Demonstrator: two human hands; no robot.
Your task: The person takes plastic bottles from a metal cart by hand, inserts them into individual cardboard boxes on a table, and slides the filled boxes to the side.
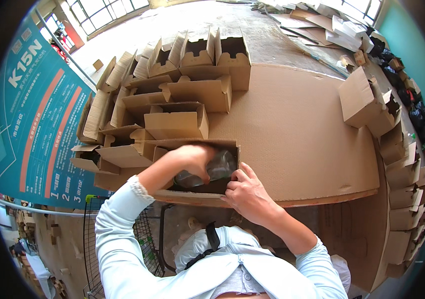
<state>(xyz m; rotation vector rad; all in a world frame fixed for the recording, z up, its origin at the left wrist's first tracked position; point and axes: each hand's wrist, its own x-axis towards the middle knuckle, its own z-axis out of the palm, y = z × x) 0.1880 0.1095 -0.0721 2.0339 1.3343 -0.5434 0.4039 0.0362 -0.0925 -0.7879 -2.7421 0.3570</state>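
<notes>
An open brown cardboard box [192, 195] lies at the near edge of a cardboard-covered table [292, 134]. My left hand [190, 157] reaches down into the box and grips a clear plastic-wrapped item [218, 168] inside it. My right hand [246, 192] rests on the box's near right rim, fingers curled over the edge and holding it steady. Most of the item is hidden by my left hand and the box wall.
Several folded open cardboard boxes [172, 89] are stacked at the left and back of the table. More boxes [366, 102] stand at the right, with a row [406, 199] down the right side. A teal banner [38, 124] hangs at left; a wire cart [142, 239] stands below.
</notes>
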